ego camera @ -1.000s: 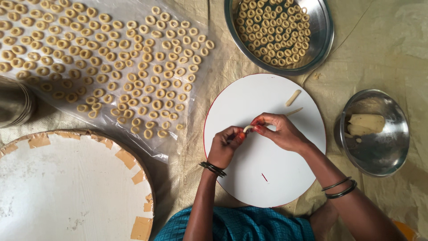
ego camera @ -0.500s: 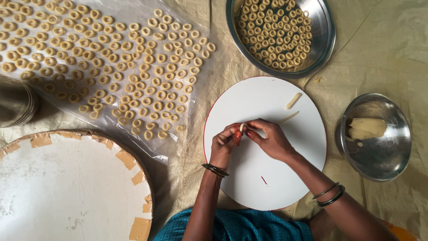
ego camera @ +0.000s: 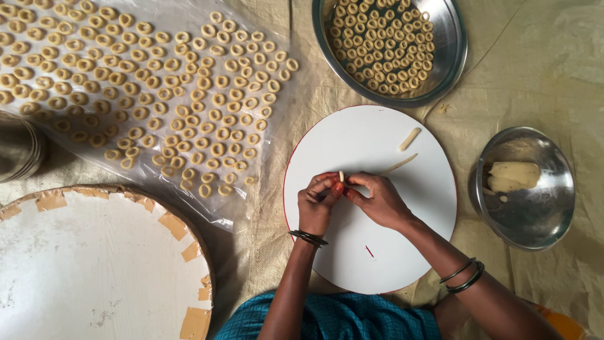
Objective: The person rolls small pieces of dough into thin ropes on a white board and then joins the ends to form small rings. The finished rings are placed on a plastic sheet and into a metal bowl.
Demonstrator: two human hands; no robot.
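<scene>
**Two hands pinch a small bit of dough over the round white board**

The left hand and the right hand meet near the middle of the round white board. A small dough piece sticks up between them. The fingers of the left hand are curled shut around it, and the fingertips of the right hand pinch in from the other side, so both hands grip the same piece. Only its pale tip shows above the fingers.

Two more bits lie on the board toward its far edge: a short dough stick and a thin dough strip just beside the right hand.

Past the far edge of the board sits a round steel tray full of little dough rings. Off the right edge of the board is a steel bowl with a pale lump of dough inside. To the left, many more rings lie in rows on a clear plastic sheet. A big white round board with tape on its rim sits near the left corner.

A second ago the hands were a bit more apart, with the dough stretched sideways between them. Now they are pressed close and the piece points up.
</scene>
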